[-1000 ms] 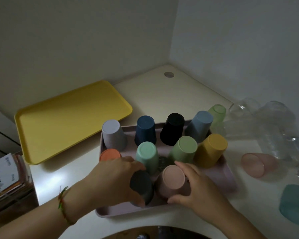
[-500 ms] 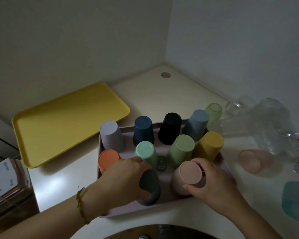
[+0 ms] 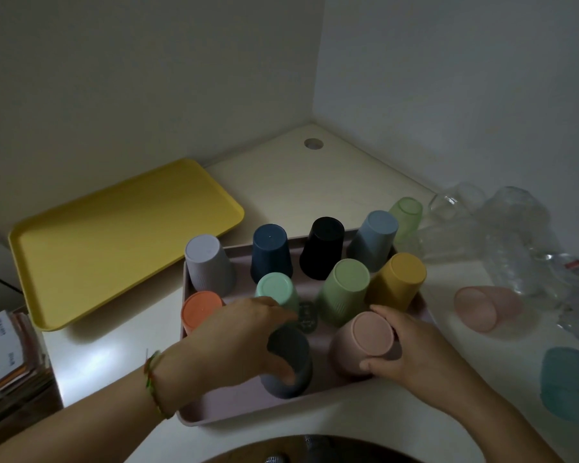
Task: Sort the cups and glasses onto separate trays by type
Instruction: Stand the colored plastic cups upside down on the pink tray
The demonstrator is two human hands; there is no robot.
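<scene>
Dark grey plastic cup (image 3: 290, 359), upside down at the 6 o'clock edge of a pale mauve rectangular tray (image 3: 234, 407), is grasped by the person's left hand (image 3: 234, 339), fingers over its far side and thumb on its near wall. Just beside it, at 4 o'clock on the tray, the right hand (image 3: 415, 355) curls round a matte pink plastic cup (image 3: 365, 342), which tilts with its base toward the camera.

Eight more opaque cups stand inverted on the same tray. Along the 12 o'clock edge are a light grey cup (image 3: 208, 262), a navy cup (image 3: 270, 252), a black cup (image 3: 323, 248) and a slate-blue cup (image 3: 373, 240). Nearer the middle are a mint cup (image 3: 276, 290), a sage-green cup (image 3: 343, 290) and a mustard-yellow cup (image 3: 396, 280), with an orange cup (image 3: 199, 309) at 9 o'clock, partly behind the left hand.

A yellow rectangular plastic tray (image 3: 114, 242) lies on the cream table (image 3: 298, 185) at 10 o'clock from the mauve tray. At 2 o'clock, off the tray, stands a translucent green tumbler (image 3: 405, 215) beside a cluster of clear glasses (image 3: 508, 235). A translucent pink tumbler (image 3: 485, 307) lies on its side at 3 o'clock and a translucent teal tumbler (image 3: 569, 382) at 4 o'clock. A woven bracelet (image 3: 152, 379) circles the left wrist.
</scene>
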